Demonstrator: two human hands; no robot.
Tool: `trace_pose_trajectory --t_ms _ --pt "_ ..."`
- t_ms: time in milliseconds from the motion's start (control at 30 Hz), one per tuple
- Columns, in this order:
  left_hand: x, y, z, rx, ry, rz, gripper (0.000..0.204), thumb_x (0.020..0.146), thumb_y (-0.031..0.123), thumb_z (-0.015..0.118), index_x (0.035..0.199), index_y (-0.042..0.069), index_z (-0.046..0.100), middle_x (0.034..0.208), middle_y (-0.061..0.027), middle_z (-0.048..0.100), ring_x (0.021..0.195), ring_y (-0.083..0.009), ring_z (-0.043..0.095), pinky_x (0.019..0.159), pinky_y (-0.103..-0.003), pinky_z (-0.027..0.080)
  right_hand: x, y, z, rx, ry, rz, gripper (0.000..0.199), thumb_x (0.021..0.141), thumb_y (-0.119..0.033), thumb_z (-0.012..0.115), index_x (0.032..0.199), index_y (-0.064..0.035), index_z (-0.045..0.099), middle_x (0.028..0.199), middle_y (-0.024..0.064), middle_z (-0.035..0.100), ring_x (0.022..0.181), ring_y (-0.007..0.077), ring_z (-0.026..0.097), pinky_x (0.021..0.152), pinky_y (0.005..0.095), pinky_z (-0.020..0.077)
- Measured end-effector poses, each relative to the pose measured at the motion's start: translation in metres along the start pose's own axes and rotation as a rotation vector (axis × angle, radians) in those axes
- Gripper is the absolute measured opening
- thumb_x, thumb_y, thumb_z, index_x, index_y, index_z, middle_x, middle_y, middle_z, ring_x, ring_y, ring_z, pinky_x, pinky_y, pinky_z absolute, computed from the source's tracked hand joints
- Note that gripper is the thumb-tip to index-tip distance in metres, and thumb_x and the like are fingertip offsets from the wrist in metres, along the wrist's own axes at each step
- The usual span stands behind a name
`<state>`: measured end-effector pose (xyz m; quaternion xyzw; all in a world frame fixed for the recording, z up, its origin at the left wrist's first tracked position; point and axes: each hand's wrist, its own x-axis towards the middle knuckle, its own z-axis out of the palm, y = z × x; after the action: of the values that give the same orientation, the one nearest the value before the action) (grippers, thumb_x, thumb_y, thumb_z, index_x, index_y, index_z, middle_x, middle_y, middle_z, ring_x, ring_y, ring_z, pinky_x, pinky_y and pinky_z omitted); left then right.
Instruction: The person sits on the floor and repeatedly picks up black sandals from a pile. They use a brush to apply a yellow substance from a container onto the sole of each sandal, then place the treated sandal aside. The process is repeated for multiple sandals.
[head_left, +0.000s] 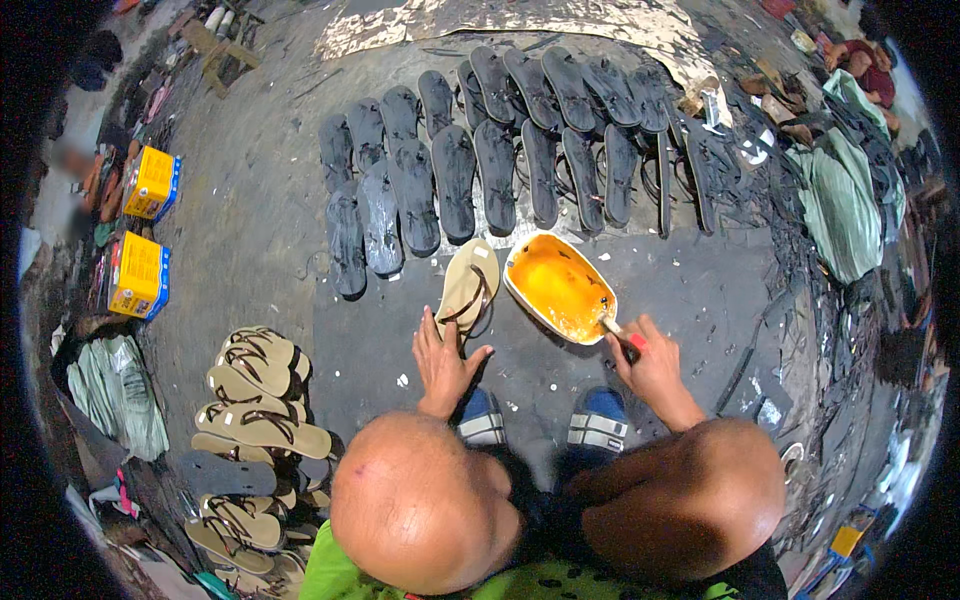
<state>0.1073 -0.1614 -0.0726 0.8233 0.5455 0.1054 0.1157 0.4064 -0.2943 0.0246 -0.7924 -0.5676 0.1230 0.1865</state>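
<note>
A beige flip-flop (465,280) with dark straps lies on the dark mat in front of me. My left hand (443,365) is at its near end, fingers stretched and apart, the fingertips touching or just over the sandal. To the right of the sandal stands a white oblong tub (512,288), coated inside with orange-yellow, glue-like stuff. My right hand (652,370) is closed round the handle of a brush (612,325), which reaches over the tub's near right rim. The bristles are hard to make out. Beyond the tub, black soles (455,180) lie in two rows.
Beige flip-flops (265,425) are piled at the left by my knee. Two yellow-and-blue boxes (140,275) stand farther left. Pale green sacks (840,205) lie at the right. My feet, in blue-and-grey sandals (598,425), rest close below the tub. Scraps litter the floor.
</note>
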Motion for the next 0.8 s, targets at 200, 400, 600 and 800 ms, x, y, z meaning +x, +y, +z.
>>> trace_pose_trajectory --t_ms 200,400,600,800 --pt "0.040 -0.002 0.018 -0.095 0.102 0.078 0.078 0.074 0.032 0.083 0.140 0.006 0.051 0.144 -0.0229 0.046 0.125 -0.0414 0.050 0.106 -0.047 0.039 -0.004 0.007 -0.015 0.048 0.026 -0.023 0.020 0.088 -0.026 0.070 0.094 -0.0074 0.065 0.084 0.0145 0.061 0.072 0.0355 0.065 0.062 0.0460 0.0513" --pt "0.029 -0.016 -0.031 -1.098 -0.047 -0.143 0.068 0.084 0.033 0.073 0.141 0.003 0.050 0.134 -0.0164 0.056 0.120 -0.0267 0.058 0.098 -0.039 0.049 -0.013 0.010 -0.011 0.198 0.040 -0.017 0.024 0.090 -0.025 0.069 0.099 -0.0028 0.067 0.085 0.0121 0.065 0.067 0.0274 0.062 0.059 0.0381 0.0477" --pt "0.102 0.054 -0.136 -1.730 -0.127 -0.287 0.061 0.093 0.055 0.059 0.123 0.002 0.057 0.101 -0.0087 0.069 0.085 -0.0149 0.068 0.080 -0.028 0.057 0.040 -0.043 -0.065 1.069 0.007 0.262 0.037 0.094 -0.032 0.067 0.111 0.0007 0.067 0.089 0.0022 0.067 0.077 0.0099 0.059 0.064 0.0299 0.0465" --pt "0.140 0.145 -0.165 -1.987 -0.159 -0.164 0.071 0.087 0.063 0.062 0.126 0.004 0.056 0.113 -0.0115 0.068 0.098 -0.0206 0.068 0.084 -0.033 0.058 0.089 -0.113 -0.066 1.210 0.140 0.044 0.027 0.095 -0.025 0.068 0.104 -0.0005 0.069 0.092 0.0008 0.067 0.077 0.0071 0.058 0.067 0.0256 0.0466"
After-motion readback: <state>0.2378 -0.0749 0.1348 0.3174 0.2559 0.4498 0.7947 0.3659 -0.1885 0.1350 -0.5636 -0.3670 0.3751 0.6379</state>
